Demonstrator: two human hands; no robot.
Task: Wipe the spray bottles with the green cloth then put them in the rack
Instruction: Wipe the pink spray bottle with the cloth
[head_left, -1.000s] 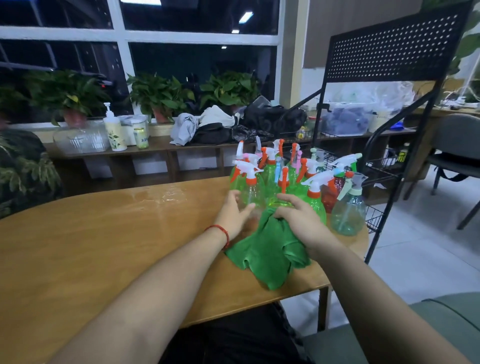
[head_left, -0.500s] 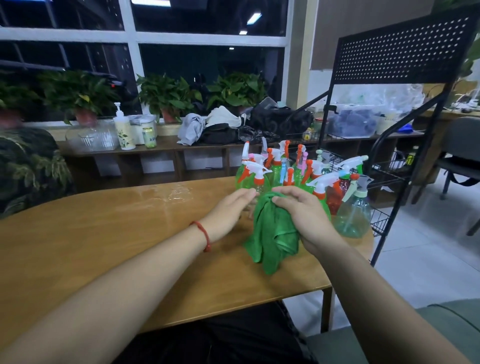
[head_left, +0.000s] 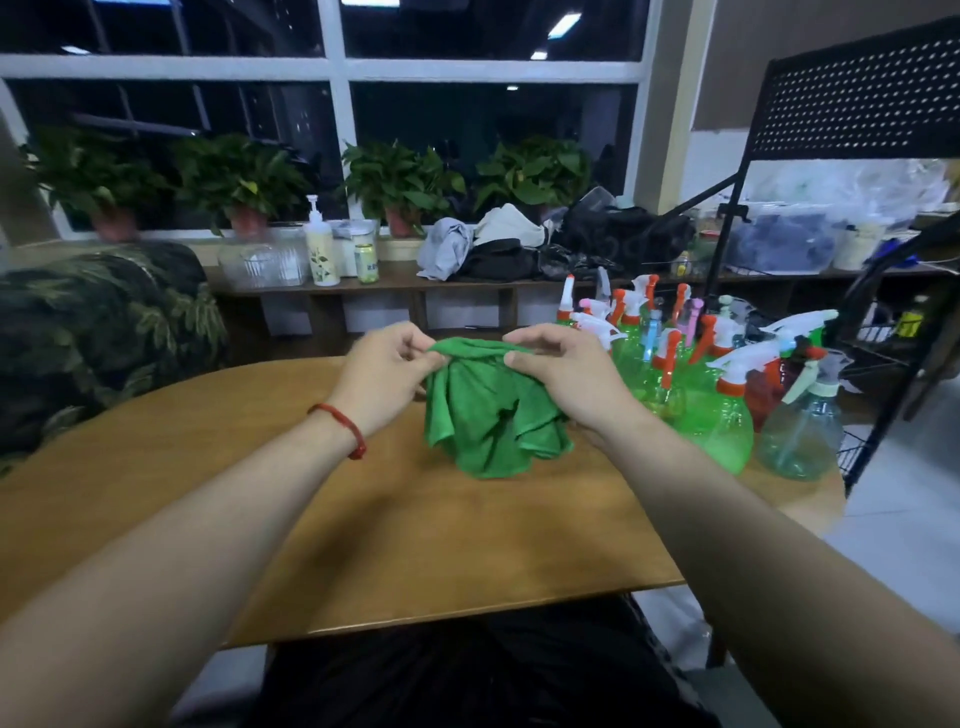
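- The cloth is off the table now. A second ago the soft green microfibre cloth (head_left: 488, 415) lay bunched on the oval wooden table (head_left: 415, 545) under the right hand. Now it hangs from both hands, lower folds right at the tabletop (touching or not, can't tell).
- My read: it's getting shaken open for wiping, so no bottle is done yet.
- The left hand (head_left: 382, 376), red cord at the wrist, has moved over from the bottles and pinches the cloth's top edge at the left end, fingers curled tight on the fabric.
- The right hand (head_left: 566, 379) pinches the same edge at the right end, with the thumb tucked under it.
- Both forearms reach straight out, hands level and near each other.
- The bunch of clear green plastic spray bottles (head_left: 724, 421) with white and orange triggers stands at the table's far right, just right of the right hand — untouched.
- The black metal rack (head_left: 857, 88) stands further right.
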